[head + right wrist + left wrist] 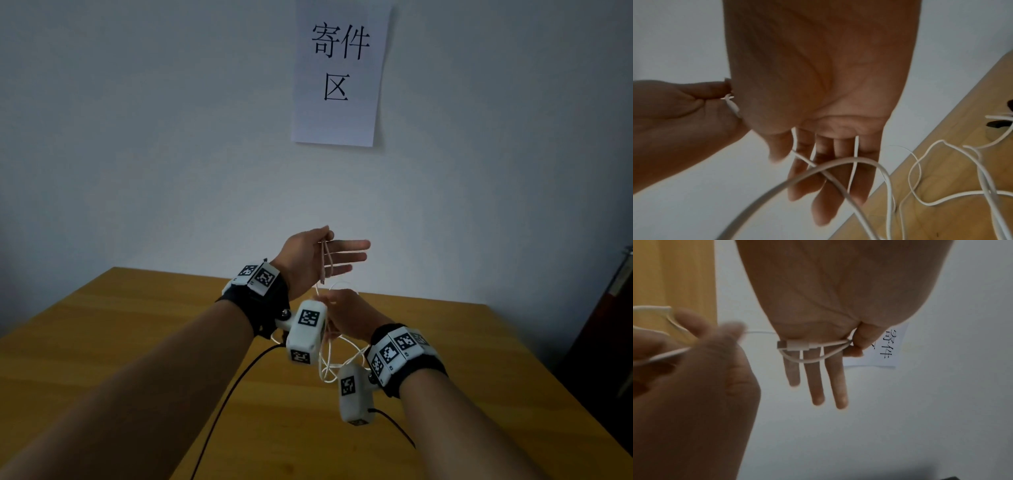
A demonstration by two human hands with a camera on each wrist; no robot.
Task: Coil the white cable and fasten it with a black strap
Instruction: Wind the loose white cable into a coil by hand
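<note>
My left hand (pixel 327 236) is raised above the table, palm turned inward. Its thumb and forefinger pinch a short loop of the white cable (pixel 812 360), and the white plug (pixel 795 345) lies across the base of the three straight fingers. Lower and nearer, my right hand (pixel 337 303) grips the cable's long run, which passes between its thumb and fingers (pixel 818 170). The slack of the cable (pixel 941 199) trails in loose loops onto the table. A black strap (pixel 1000 124) lies on the wood at the far right of the right wrist view, crossed by a white strand.
The wooden table (pixel 137 325) stands against a pale wall bearing a paper sign (pixel 339 72). Black camera leads (pixel 233 387) hang from my wrists over the tabletop. A dark object (pixel 609 325) stands beyond the table's right edge.
</note>
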